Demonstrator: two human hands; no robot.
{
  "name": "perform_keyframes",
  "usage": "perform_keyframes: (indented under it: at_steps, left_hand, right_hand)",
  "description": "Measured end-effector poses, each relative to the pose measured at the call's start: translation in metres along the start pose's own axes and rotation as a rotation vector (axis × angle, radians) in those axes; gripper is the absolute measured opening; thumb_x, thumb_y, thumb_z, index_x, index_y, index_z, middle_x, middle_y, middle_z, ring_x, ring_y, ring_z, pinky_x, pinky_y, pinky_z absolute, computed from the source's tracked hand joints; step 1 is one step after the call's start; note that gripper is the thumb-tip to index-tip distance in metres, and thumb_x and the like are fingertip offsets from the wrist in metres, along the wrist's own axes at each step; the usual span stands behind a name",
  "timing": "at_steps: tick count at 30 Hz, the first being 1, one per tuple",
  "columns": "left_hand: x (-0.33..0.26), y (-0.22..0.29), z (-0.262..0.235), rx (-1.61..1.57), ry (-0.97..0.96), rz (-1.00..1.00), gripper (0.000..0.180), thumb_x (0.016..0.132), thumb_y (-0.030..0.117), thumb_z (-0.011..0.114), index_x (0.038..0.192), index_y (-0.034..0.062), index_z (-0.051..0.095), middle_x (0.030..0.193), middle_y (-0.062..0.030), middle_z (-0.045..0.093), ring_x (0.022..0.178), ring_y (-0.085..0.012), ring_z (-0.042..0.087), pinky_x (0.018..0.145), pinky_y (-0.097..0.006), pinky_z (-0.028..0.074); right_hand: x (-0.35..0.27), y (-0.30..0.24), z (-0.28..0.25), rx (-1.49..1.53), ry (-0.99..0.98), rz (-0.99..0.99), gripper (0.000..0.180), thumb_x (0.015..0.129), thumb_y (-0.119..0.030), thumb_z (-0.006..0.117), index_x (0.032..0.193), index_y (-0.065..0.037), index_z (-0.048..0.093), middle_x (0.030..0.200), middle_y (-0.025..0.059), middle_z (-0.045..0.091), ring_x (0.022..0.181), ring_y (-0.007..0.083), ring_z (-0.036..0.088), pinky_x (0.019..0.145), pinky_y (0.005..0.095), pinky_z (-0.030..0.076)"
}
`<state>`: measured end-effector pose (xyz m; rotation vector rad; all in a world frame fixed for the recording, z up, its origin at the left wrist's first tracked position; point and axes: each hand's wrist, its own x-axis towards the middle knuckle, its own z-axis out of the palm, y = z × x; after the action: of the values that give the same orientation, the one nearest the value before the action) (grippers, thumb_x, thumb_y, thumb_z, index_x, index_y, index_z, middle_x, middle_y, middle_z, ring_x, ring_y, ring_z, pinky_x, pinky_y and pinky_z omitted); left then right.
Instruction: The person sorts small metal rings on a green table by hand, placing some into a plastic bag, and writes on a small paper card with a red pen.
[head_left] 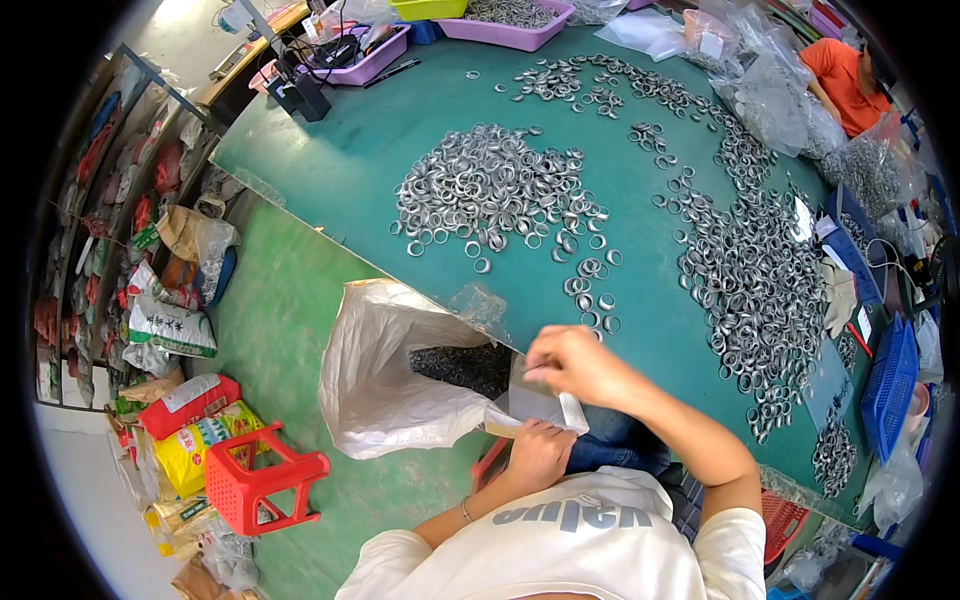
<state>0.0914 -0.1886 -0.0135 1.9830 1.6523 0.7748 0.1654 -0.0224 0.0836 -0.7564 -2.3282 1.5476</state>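
A large white woven sack (pixel 375 370) stands with its mouth wide at the table's near edge, dark small pieces (pixel 465 368) lying deep inside. My left hand (pixel 540 455) is closed on the sack's near rim, close to my body. Just above the rim's right side is my right hand (pixel 575 365), its fingers curled together; whatever they hold, if anything, is hidden. Beneath it shows a pale grey flat panel (pixel 537 402), and I cannot tell whether it belongs to the sack. Beyond the right hand, a heap of metal rings (pixel 490 190) trails toward it on the green table (pixel 360 200).
More rings (pixel 755 280) spread along the table's right side. Purple trays (pixel 510 35) line the far edge. Blue baskets (pixel 890 390) stand at right, near a person in orange (pixel 845 85). A red stool (pixel 262 480) and loaded shelves (pixel 120 220) are at left.
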Motion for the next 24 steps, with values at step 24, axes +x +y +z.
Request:
perform_keyframes:
  at_steps: [24]
  left_hand:
    - [0.000,-0.001,0.001,-0.034,0.083,0.023,0.005,0.078,0.010,0.063,0.077,0.0056,0.066,0.066,-0.0096,0.063,0.066,-0.0255,0.059,0.066,-0.037,0.041]
  right_hand:
    - [0.014,0.049,-0.060,-0.139,0.568,0.139,0.011,0.080,-0.003,0.070,0.087,0.002,0.063,0.079,0.0057,0.059,0.067,0.0102,0.055,0.060,0.0251,0.045]
